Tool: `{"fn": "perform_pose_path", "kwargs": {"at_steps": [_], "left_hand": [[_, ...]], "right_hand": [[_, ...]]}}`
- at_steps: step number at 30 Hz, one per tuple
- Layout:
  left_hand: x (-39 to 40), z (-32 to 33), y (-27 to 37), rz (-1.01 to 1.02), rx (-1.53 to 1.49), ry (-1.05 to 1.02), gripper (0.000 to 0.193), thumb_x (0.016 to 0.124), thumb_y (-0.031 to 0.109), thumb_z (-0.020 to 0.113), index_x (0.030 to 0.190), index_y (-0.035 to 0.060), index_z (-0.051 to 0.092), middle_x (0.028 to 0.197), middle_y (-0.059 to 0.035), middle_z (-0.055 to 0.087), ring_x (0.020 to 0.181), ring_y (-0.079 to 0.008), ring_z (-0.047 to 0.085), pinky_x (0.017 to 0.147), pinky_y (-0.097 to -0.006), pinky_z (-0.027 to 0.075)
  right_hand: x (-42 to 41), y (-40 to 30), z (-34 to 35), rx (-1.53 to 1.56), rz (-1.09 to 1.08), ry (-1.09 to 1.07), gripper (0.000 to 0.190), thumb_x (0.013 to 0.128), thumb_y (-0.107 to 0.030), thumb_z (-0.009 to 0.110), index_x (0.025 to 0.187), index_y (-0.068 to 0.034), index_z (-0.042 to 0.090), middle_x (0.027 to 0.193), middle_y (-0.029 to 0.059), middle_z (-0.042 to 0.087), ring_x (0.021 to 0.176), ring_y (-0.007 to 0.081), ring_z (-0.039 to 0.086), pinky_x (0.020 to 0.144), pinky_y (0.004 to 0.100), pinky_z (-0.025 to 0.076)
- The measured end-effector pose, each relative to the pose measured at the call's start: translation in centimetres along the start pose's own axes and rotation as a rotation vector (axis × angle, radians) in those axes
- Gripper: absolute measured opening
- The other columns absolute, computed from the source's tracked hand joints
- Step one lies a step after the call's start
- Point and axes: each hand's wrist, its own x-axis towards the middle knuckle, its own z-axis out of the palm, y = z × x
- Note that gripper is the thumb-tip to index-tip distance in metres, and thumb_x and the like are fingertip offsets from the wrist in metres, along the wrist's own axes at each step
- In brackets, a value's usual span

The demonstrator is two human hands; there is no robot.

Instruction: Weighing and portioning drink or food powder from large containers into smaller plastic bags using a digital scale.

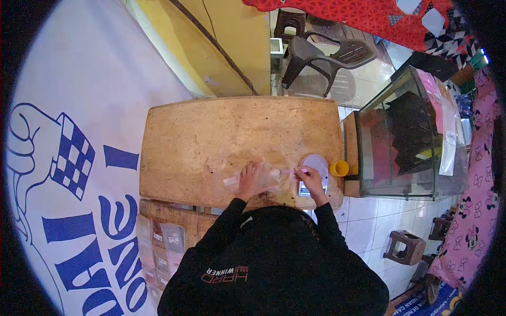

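Observation:
My left hand (pixel 250 179) lies on a clear plastic bag (pixel 267 178) at the near part of the wooden table (pixel 237 130), its fingers over the film. From the right, my right hand (pixel 310 181) holds a small pink spoon (pixel 290 171) by its handle. The spoon's far end, with something whitish at it, is at the bag. Partly under my right hand stands a white kitchen scale (pixel 316 162) with a small display. Just right of the scale is a yellow plastic cup (pixel 339 168). What the bag contains is too blurred to tell.
A glass display case (pixel 411 158) stands to the right of the table. Beyond the table are a dark plastic chair (pixel 332 51) and a yellow panel (pixel 237 43). Plastic packets with labels (pixel 174 239) lie at the lower left, near a printed white banner (pixel 99 79). A brown stool (pixel 404 247) is on the tiled floor.

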Motion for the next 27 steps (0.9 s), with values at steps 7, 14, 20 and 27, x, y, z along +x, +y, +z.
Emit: {"fn": "perform_pose_path", "kwargs": {"at_steps": [7, 14, 20, 27], "left_hand": [[-0.1, -0.2, 0.2, 0.048, -0.02, 0.097, 0.106, 0.051, 0.04, 0.08, 0.137, 0.0065, 0.028, 0.128, -0.0182, 0.04, 0.121, -0.0356, 0.034, 0.102, -0.0479, 0.025], [-0.1, 0.4, -1.0, 0.081, -0.197, 0.199, 0.104, 0.048, 0.032, 0.083, 0.134, 0.0059, 0.031, 0.125, -0.0194, 0.043, 0.118, -0.0354, 0.039, 0.101, -0.046, 0.029], [-0.3, -0.1, -1.6, 0.063, -0.352, 0.196, 0.103, 0.049, 0.029, 0.084, 0.131, -0.0005, 0.031, 0.123, -0.0218, 0.045, 0.112, -0.0378, 0.046, 0.095, -0.0432, 0.037], [-0.7, -0.5, -1.7, 0.046, -0.33, 0.215, 0.1, 0.052, 0.029, 0.084, 0.13, -0.0016, 0.03, 0.124, -0.0222, 0.045, 0.112, -0.0379, 0.046, 0.094, -0.0435, 0.038]], "right_hand": [[-1.2, -2.0, 2.5, -0.526, -0.454, -0.11, 0.013, 0.083, -0.009, 0.063, 0.093, -0.001, 0.066, 0.078, 0.007, 0.066, 0.068, 0.011, 0.06, 0.062, 0.0252, 0.048], [-1.5, -2.8, 2.6, -0.365, -0.317, -0.078, 0.013, 0.085, -0.011, 0.063, 0.092, -0.001, 0.065, 0.084, 0.0094, 0.067, 0.077, 0.014, 0.063, 0.066, 0.0263, 0.05], [-0.1, -0.9, 0.0, 0.056, -0.215, 0.063, 0.018, 0.089, -0.018, 0.058, 0.096, -0.001, 0.061, 0.08, 0.0059, 0.065, 0.069, 0.0109, 0.061, 0.064, 0.0239, 0.05], [1.9, 4.2, -2.4, -0.392, -0.308, 0.149, 0.015, 0.087, -0.014, 0.06, 0.092, -0.001, 0.064, 0.076, 0.0055, 0.065, 0.069, 0.0108, 0.06, 0.064, 0.0244, 0.049]]}}
